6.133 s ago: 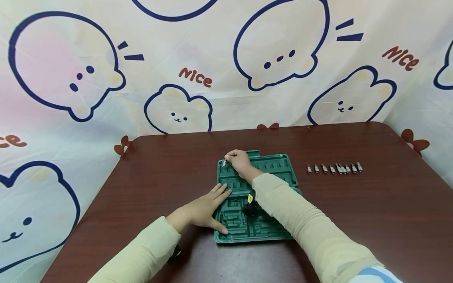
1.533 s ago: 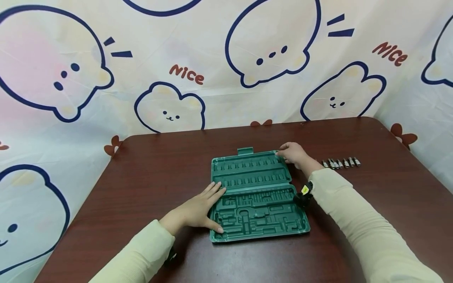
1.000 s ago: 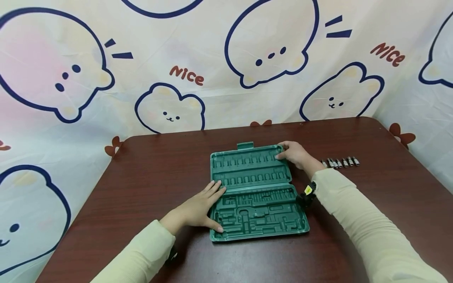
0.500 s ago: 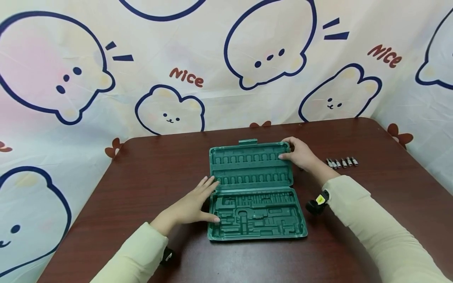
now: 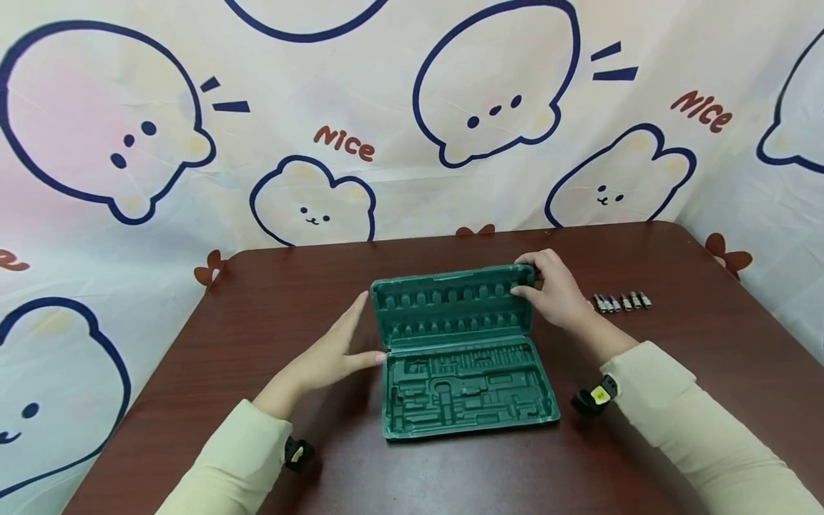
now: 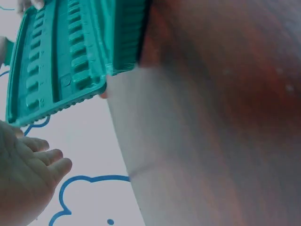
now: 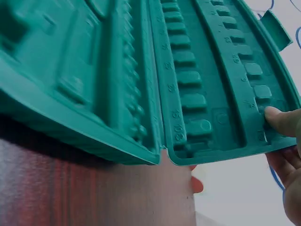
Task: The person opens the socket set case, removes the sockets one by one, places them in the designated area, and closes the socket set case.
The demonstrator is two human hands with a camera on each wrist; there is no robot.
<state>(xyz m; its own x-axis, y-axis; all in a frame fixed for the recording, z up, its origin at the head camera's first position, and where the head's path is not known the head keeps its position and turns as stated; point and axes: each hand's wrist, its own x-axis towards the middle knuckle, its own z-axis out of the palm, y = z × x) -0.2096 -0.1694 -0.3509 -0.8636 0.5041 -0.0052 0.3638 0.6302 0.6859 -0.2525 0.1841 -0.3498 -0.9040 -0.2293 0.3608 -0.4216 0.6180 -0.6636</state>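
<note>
Right hand (image 5: 555, 292) grips the far right corner of the green case's (image 5: 460, 386) raised lid (image 5: 450, 306); left hand (image 5: 331, 350), fingers straight, rests against its left edge.

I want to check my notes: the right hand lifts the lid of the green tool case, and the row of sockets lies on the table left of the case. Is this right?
Not quite. The sockets lie right of the green tool case, as the head view shows. The right hand does lift the lid.

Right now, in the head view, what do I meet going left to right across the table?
left hand → green tool case → right hand → row of metal bits
</note>
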